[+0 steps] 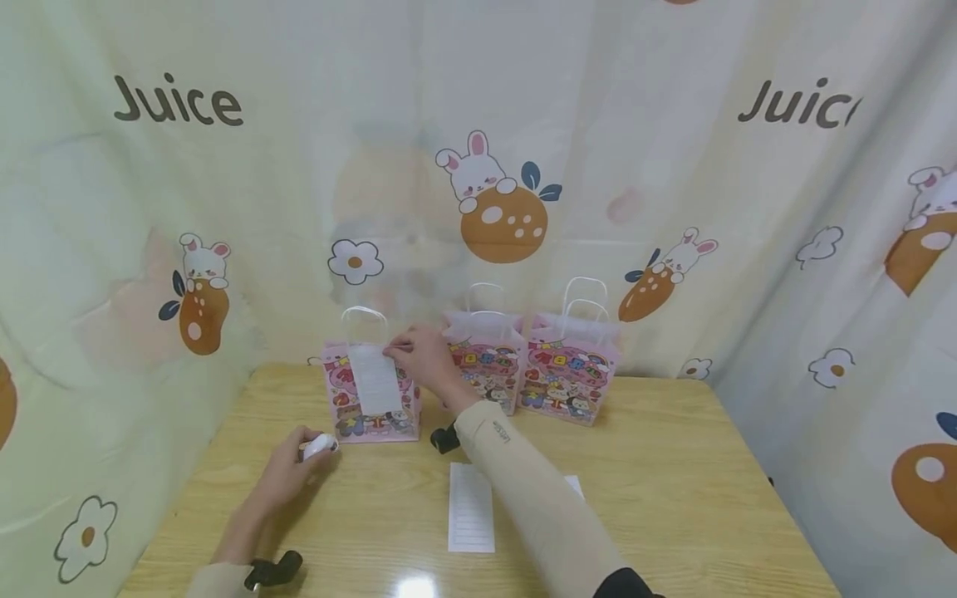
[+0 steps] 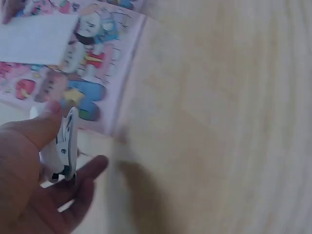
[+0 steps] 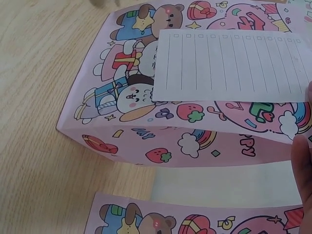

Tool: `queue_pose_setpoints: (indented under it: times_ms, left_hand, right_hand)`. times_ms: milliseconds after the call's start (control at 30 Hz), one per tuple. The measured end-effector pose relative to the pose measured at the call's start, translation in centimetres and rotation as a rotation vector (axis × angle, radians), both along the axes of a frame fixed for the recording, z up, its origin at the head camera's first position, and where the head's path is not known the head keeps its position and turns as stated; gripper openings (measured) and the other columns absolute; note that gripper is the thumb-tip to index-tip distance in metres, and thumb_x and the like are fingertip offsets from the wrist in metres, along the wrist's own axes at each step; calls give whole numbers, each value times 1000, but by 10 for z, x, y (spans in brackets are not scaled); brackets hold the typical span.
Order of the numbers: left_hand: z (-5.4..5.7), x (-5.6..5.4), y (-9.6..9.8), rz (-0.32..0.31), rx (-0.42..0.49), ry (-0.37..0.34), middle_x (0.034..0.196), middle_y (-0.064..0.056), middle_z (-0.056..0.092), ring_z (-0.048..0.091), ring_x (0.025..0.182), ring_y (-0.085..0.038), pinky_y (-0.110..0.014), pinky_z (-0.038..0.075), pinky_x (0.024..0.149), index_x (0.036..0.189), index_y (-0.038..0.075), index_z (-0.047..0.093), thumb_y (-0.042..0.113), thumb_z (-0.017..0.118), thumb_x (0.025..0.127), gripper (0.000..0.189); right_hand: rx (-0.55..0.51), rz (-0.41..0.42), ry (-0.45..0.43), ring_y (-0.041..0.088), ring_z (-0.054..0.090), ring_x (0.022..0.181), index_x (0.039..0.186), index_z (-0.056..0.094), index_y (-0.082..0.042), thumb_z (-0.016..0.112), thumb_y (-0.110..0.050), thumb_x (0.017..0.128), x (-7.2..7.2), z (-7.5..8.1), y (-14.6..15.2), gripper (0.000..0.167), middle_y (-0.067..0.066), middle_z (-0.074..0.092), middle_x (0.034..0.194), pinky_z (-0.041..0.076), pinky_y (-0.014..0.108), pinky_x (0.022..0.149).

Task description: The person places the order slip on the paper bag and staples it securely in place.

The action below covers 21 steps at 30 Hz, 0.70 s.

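A small white stapler (image 2: 69,141) is in my left hand (image 1: 282,472), held between thumb and fingers low over the table, just in front of the left pink paper bag (image 1: 407,425). That bag stands upright, with cartoon animals printed on it and white handles on top. A lined paper slip (image 1: 376,379) with small checkboxes lies against its front, reaching up to the bag's top edge. At the slip's upper right corner, my right hand (image 1: 428,359) pinches it by the bag's rim. Only the fingertips (image 3: 301,161) of this hand show in the right wrist view.
Two more pink bags, a middle one (image 1: 504,390) and a right one (image 1: 568,390), stand at the back. Another lined slip (image 1: 471,508) lies on the wooden table (image 1: 673,490), and a white paper corner (image 1: 575,485) shows beyond the right sleeve. A patterned curtain (image 1: 299,183) hangs behind.
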<state>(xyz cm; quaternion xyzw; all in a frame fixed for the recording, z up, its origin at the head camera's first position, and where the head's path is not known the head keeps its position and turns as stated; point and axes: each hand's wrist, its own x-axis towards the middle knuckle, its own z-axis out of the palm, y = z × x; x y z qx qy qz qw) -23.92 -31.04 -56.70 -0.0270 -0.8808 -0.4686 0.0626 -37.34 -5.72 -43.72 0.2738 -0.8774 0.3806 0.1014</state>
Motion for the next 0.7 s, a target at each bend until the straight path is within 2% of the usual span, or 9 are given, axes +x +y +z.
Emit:
queue_pose_setpoints:
  times_ms: [100, 200, 333, 433, 567, 700]
  left_hand:
    - [20, 3, 1, -48, 31, 2, 98, -17, 59, 58, 82, -25, -31, 50, 64, 108, 1, 46, 15, 59, 99, 21]
    - [41, 5, 3, -79, 25, 19, 94, -17, 53, 52, 79, -24, -31, 46, 63, 111, -2, 39, 15, 52, 102, 24]
    - [68, 3, 9, -141, 22, 50, 101, -20, 42, 43, 84, -25, -34, 41, 68, 118, -8, 30, 15, 41, 106, 28]
    - [88, -2, 13, -158, -8, 89, 103, -21, 41, 42, 84, -26, -34, 39, 68, 119, -9, 31, 17, 36, 107, 29]
    - [115, -10, 18, -110, -31, 139, 105, -24, 50, 50, 82, -26, -30, 45, 62, 119, -8, 39, 19, 50, 103, 33]
    - [138, -18, 23, -34, 5, 164, 110, -22, 56, 54, 86, -27, -26, 49, 63, 121, -6, 46, 21, 70, 91, 47]
  right_hand:
    - [-7, 7, 2, 7, 60, 82, 95, 77, -14, 73, -29, 89, 0, 0, -1, 17, -7, 62, 86, 50, 18, 72]
    - [-8, 25, -1, 6, 60, 82, 95, 77, -14, 72, -29, 90, 0, 1, -1, 17, -7, 62, 87, 49, 18, 71]
    - [11, 33, 14, 6, 60, 81, 95, 77, -14, 72, -30, 90, -1, 0, 0, 18, -7, 62, 86, 49, 18, 71]
    - [18, 25, 29, 6, 60, 81, 95, 77, -14, 72, -31, 90, -2, 0, 1, 18, -8, 62, 86, 49, 18, 71]
    - [14, 29, 6, 7, 59, 81, 95, 77, -14, 72, -31, 89, -2, 2, 1, 18, -8, 61, 85, 49, 19, 71]
    - [2, 34, -23, 7, 59, 80, 95, 77, -14, 72, -30, 89, -1, 3, 0, 18, -8, 60, 85, 49, 19, 69]
